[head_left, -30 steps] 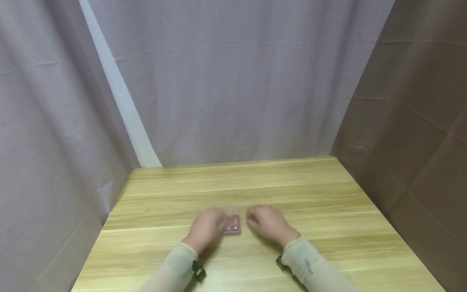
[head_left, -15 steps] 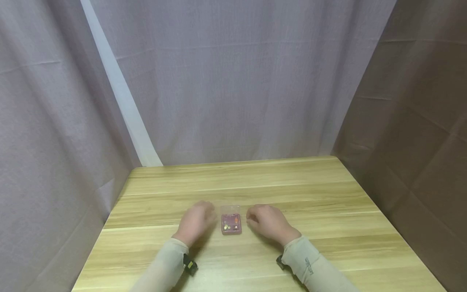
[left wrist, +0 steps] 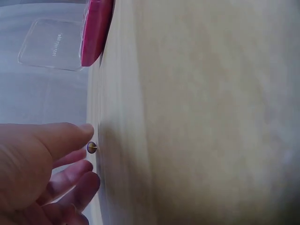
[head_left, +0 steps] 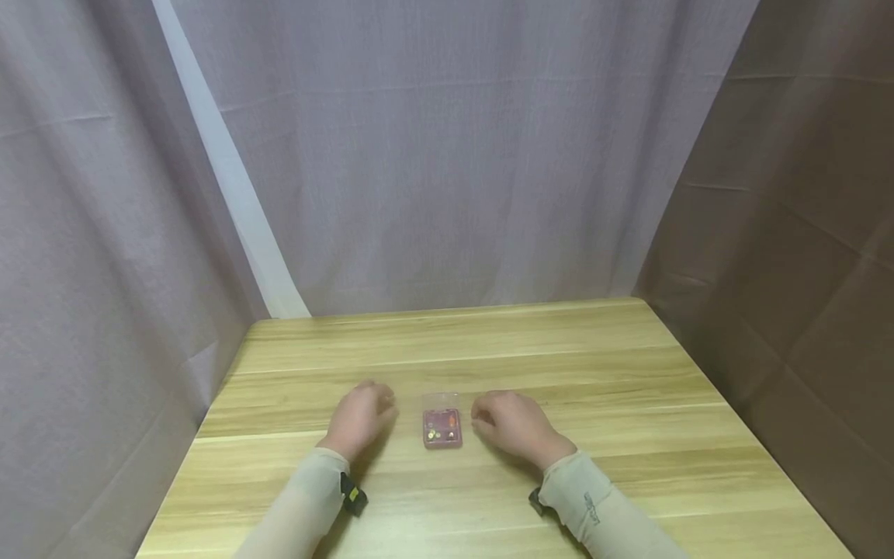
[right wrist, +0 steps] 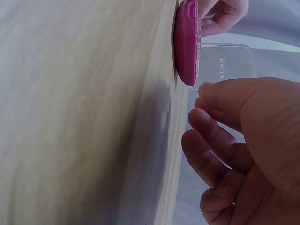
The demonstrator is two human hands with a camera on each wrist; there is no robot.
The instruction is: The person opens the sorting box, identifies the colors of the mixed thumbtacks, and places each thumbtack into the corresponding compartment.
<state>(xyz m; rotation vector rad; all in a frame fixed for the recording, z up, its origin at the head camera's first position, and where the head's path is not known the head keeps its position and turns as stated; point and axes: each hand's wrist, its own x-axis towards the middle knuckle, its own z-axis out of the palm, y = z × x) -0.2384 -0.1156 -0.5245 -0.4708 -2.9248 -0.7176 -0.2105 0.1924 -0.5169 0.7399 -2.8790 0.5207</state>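
Observation:
A small pink case point(head_left: 442, 429) with its clear lid point(head_left: 441, 401) swung back lies on the table between the two hands. Small brass-coloured pieces and an orange item show in its compartments. To the left of the case, my left hand point(head_left: 358, 419) is low over the table; in the left wrist view a brass thumbtack point(left wrist: 92, 147) is pinched at the tips of its thumb and finger, its pin towards the tabletop. My right hand point(head_left: 515, 425) rests at the case's right side, fingers loosely curled around nothing, its thumb point(right wrist: 220, 93) just short of the case.
The wooden table point(head_left: 447, 341) runs back to a grey curtain point(head_left: 447, 171). A darker curtain point(head_left: 789, 256) hangs along the right side. Black bands point(head_left: 354, 494) sit on both sleeved wrists.
My left hand has moved leftwards from above the pink case, bringing the thumbtack away and uncovering the case's left compartments. The right hand has stayed in place.

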